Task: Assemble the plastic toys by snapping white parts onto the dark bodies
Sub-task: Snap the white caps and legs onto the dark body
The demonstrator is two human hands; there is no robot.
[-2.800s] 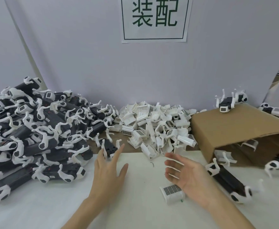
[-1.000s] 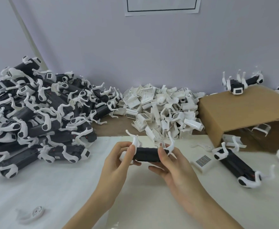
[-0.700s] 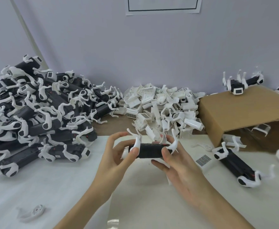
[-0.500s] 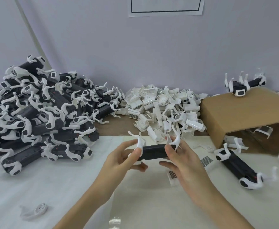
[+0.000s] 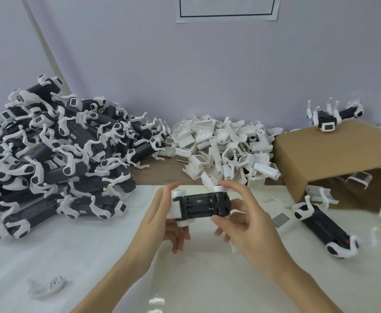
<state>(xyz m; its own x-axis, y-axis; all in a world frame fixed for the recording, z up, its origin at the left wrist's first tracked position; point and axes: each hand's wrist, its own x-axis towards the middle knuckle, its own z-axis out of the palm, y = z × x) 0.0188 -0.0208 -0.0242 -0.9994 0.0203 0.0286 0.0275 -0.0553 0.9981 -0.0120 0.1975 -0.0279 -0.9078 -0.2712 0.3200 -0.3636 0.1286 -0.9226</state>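
Above the white mat I hold a dark toy body with both hands, its open underside with battery slots facing me. My left hand grips its left end, where a white part sits. My right hand grips the right end, thumb below and fingers over the top. A heap of loose white parts lies behind, against the wall. Left of it rises a big pile of dark bodies with white legs.
A brown cardboard box stands at the right with one toy on top. Another toy lies on the mat before it. A small white barcode piece lies near my right hand, a loose white leg at front left.
Earlier both hands were empty over the mat. They then took up a dark body, and since half a second ago have rolled it so the legs point away and the underside faces me.
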